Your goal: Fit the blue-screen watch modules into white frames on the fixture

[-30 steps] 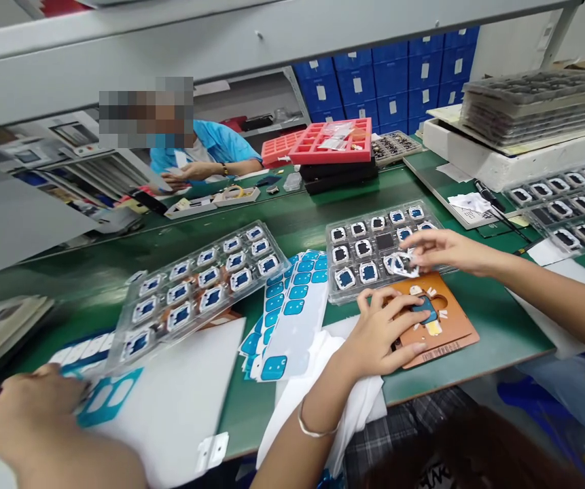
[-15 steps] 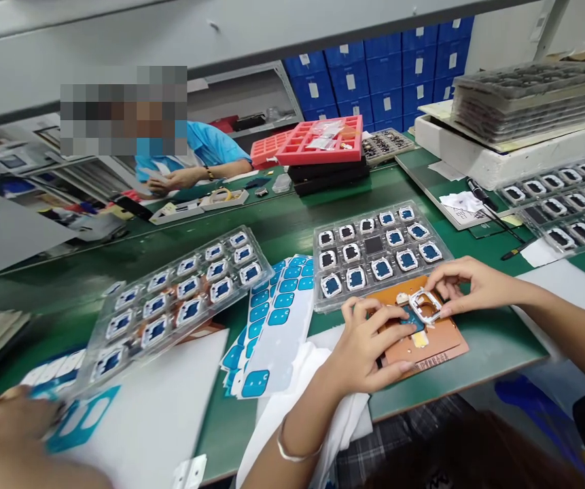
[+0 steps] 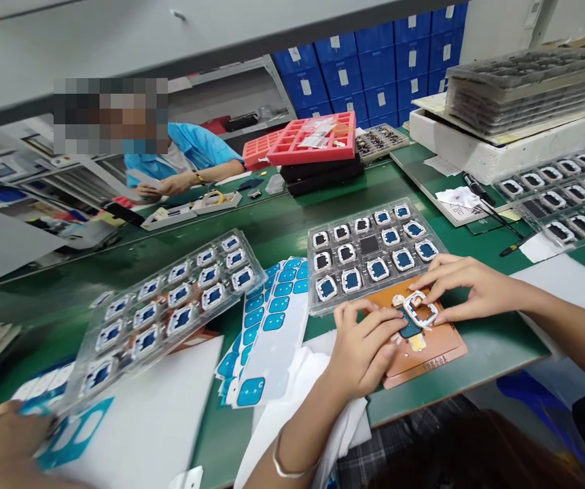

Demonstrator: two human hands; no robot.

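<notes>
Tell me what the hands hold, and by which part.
The right hand holds a small white frame by its edges, fingertips around it, over the orange jig. The left hand holds nothing; it rests on the jig.

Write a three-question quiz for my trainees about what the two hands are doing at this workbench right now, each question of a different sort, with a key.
1. True or false: the right hand presses a white frame down onto the brown fixture plate.
2. Multiple choice: the left hand rests on A) the red tray, B) the brown fixture plate, C) the sheet of blue pads.
3. Fill in: directly behind the fixture plate lies a clear ___ tray of framed parts.

Key
1. True
2. B
3. Blister (plastic)
</notes>
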